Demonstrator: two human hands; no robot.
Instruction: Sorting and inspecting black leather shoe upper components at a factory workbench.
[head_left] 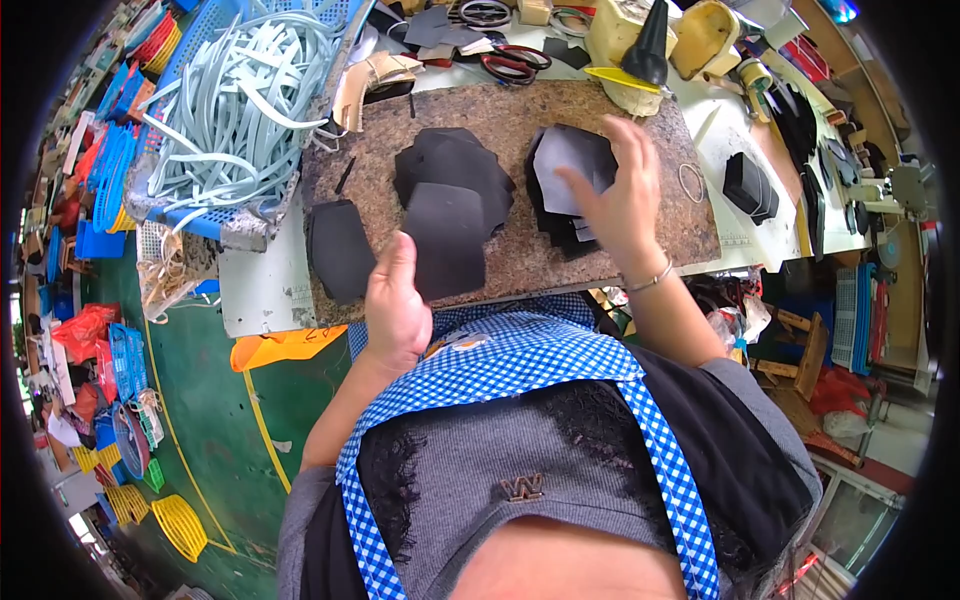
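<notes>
My left hand (397, 310) is at the board's near edge, thumb up along the left side of a black cut sheet piece (447, 245). Its other fingers are mostly hidden, seemingly beneath that piece. The held piece overlaps a fanned pile of black pieces (450, 160) just beyond it. Left of the hand lies another black piece (340, 250). My right hand (628, 195) hovers with fingers apart at the right side of a second black pile, which has a grey-white piece (565, 165) on top. Nothing shows in its grasp.
Under the piles is a speckled brown board (650, 230) on a white table. A blue basket of pale strips (240, 120) stands left. Red-handled scissors (515, 65) and a black cone-tipped container (648, 50) are at the back. A banded black bundle (750, 188) sits right.
</notes>
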